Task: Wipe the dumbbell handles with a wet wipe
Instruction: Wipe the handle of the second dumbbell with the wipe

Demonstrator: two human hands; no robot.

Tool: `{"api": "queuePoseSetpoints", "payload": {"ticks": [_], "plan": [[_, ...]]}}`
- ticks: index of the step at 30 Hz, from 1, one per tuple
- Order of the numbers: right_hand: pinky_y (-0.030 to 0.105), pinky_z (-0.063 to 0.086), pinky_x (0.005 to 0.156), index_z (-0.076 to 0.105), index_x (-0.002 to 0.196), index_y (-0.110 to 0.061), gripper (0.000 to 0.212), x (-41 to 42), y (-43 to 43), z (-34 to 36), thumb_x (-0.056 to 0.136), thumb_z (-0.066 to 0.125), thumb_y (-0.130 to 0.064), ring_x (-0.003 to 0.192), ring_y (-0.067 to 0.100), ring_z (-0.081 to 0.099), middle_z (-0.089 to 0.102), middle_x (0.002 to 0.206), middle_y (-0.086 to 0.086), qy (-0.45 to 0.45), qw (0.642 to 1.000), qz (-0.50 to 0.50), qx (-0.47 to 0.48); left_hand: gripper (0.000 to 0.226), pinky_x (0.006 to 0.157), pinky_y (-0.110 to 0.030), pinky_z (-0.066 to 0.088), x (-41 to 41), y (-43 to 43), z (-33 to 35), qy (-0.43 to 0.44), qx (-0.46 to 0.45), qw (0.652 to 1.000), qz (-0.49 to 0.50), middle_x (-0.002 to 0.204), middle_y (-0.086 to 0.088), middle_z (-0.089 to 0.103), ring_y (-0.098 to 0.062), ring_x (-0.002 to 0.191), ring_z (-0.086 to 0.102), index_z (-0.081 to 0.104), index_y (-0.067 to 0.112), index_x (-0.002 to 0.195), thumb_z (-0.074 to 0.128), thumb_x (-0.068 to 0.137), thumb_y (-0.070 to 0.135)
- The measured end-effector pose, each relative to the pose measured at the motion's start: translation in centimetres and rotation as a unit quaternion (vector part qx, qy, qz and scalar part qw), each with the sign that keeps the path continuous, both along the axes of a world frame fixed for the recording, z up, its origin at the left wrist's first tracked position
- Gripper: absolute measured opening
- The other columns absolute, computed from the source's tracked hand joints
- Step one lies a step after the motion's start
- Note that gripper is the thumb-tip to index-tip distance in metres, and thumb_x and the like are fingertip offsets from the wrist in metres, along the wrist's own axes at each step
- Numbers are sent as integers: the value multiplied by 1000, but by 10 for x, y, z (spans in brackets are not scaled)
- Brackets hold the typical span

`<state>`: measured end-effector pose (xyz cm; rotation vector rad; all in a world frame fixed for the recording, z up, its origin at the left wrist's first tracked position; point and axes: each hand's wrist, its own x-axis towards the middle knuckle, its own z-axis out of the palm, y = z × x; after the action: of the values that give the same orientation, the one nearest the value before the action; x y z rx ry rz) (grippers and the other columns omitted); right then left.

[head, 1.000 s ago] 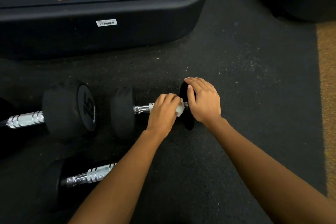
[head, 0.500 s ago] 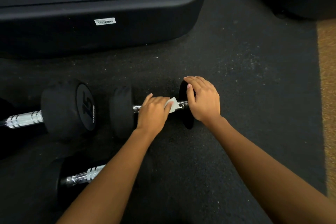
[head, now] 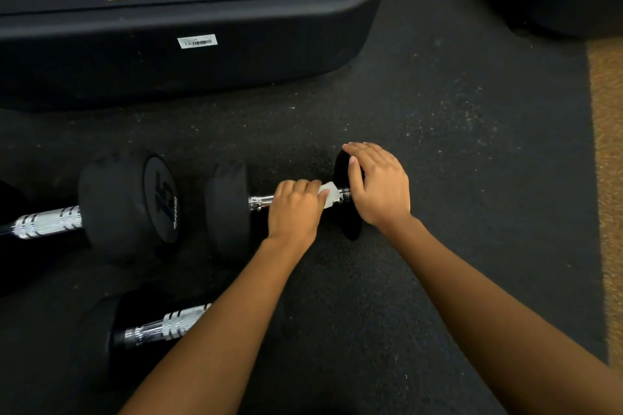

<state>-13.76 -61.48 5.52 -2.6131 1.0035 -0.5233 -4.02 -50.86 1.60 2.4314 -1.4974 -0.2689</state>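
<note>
1. Dumbbell [head: 227, 209] lies on its side on the floor, mid-frame; round matte black rubber heads, shiny chrome handle [head: 261, 201].
2. Left hand [head: 296, 209] has its fingers curled over the handle, clamping a small white wipe [head: 329, 194] against it; the crumpled edge of the wipe sticks out by the right head.
3. Right hand [head: 379, 185] cups the right head, fingers draped over the rim, thumb down the inner face.
4. 15 dumbbell [head: 128, 205] lies just left, end to end; knurled, ringed chrome bar.
5. Near dumbbell [head: 168, 323] lies partly under the left forearm, same ringed chrome.
6. Mat [head: 438, 145] is black speckled rubber.
7. Machine [head: 202, 71] behind is smooth black plastic with a rounded corner and a barcode sticker.
8. Coarse tan carpet [head: 606, 178] runs along the right edge.
</note>
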Motion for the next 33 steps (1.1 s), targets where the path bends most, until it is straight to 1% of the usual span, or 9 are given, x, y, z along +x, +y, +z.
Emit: {"api": "queuePoseSetpoints", "payload": {"ticks": [3, 7, 9, 13, 17, 20, 24, 29, 33], "plan": [[36, 37, 103, 62, 118, -11, 49, 0, -1, -1, 94, 26, -32, 119, 21, 53, 64, 121, 4, -3, 1000, 0, -1, 34, 95, -36, 37, -4, -9, 0, 25, -5, 1000, -7, 111, -9, 64, -25, 102, 56, 58, 11, 119, 38, 98, 29], [35, 35, 104, 62, 119, -11, 48, -2, -1, -2, 94, 27, -31, 120, 20, 52, 63, 122, 4, -1, 1000, 2, -5, 31, 98, -34, 34, -4, -8, 3, 35, -26, 996, -81, 119, -7, 60, -25, 107, 54, 54, 13, 124, 45, 96, 21], [34, 34, 105, 61, 120, -12, 48, -3, 0, -2, 94, 26, -31, 121, 19, 51, 63, 123, 3, 2, 1000, 2, -5, 34, 100, -33, 32, 4, -3, 3, 37, -32, 994, -94, 123, -6, 59, -24, 110, 53, 51, 14, 128, 43, 97, 24], [34, 33, 105, 61, 121, -13, 48, -1, 0, -1, 93, 26, -32, 121, 19, 51, 62, 123, 3, 5, 1000, 0, -3, 35, 97, -35, 34, 11, -2, 6, 36, 5, 998, -50, 114, -9, 63, -26, 104, 56, 56, 12, 122, 35, 99, 29], [34, 34, 105, 61, 121, -14, 48, 0, -2, -2, 93, 26, -32, 122, 18, 51, 62, 124, 2, 9, 1000, 1, 2, 25, 92, -36, 38, -4, -18, 9, 30, 32, 998, -40, 106, -9, 63, -26, 98, 57, 58, 12, 109, 40, 98, 25], [35, 35, 105, 61, 120, -13, 47, -1, -2, -2, 94, 26, -32, 121, 19, 51, 62, 123, 2, 6, 1000, 2, -2, 24, 94, -35, 36, -4, -18, 7, 61, 10, 996, -61, 110, -8, 62, -26, 103, 56, 56, 14, 114, 43, 97, 24], [38, 37, 105, 61, 121, -13, 48, -1, -1, -2, 94, 26, -32, 121, 19, 51, 62, 123, 2, 7, 1000, 4, -1, 35, 101, -32, 32, 6, -2, 8, 65, -31, 994, -82, 126, -3, 57, -21, 115, 51, 51, 19, 128, 47, 95, 30], [38, 37, 104, 61, 120, -13, 47, 0, -2, -2, 94, 26, -32, 121, 19, 52, 63, 123, 2, 7, 1000, 2, -1, 28, 87, -35, 40, -4, -16, 13, 79, -7, 997, -25, 111, -4, 64, -25, 101, 56, 60, 17, 113, 46, 95, 33], [37, 36, 105, 61, 120, -13, 47, -1, -1, -1, 94, 27, -31, 121, 19, 52, 63, 123, 2, 2, 1000, 3, -3, 26, 90, -33, 37, -4, -9, 13, 89, -49, 994, -34, 112, -4, 64, -23, 104, 54, 59, 15, 115, 53, 91, 25]]}}
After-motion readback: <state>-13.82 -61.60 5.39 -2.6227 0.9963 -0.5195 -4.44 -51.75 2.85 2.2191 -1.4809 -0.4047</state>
